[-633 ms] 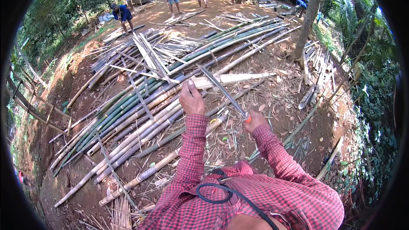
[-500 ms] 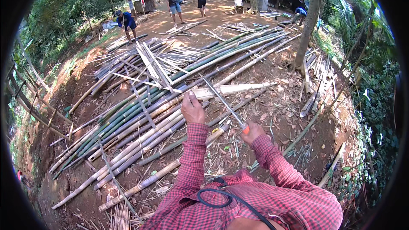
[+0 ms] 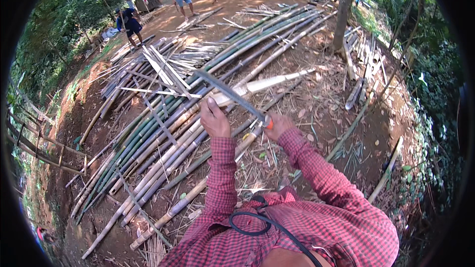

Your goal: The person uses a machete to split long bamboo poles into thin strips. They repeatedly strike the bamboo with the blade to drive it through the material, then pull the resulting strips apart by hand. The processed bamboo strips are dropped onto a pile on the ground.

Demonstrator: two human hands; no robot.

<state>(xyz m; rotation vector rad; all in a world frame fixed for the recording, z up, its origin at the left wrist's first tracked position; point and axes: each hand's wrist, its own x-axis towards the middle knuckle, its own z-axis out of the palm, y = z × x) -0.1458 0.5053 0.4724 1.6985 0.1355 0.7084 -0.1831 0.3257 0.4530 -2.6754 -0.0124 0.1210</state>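
Note:
My left hand grips the near end of a pale split bamboo piece, its thumb up along the side. The piece reaches away to the right over the littered ground. In my right hand is a machete, its orange handle wrapped by my fingers. The long grey blade slants up and left across the bamboo piece, its broad side showing. Whether the edge touches the bamboo I cannot tell. Under and beyond my hands lie long bamboo poles, green, tan and dark.
Split slats lie crossed on the pole pile. A tree trunk rises at the far right, near more split pieces. Several people stand or bend farther back, one person at the left. A bamboo frame is at the left rim.
The machete has swung left and its blade now shows a broad face. Both hands sit slightly farther left in view. The person at the far left has straightened up somewhat.

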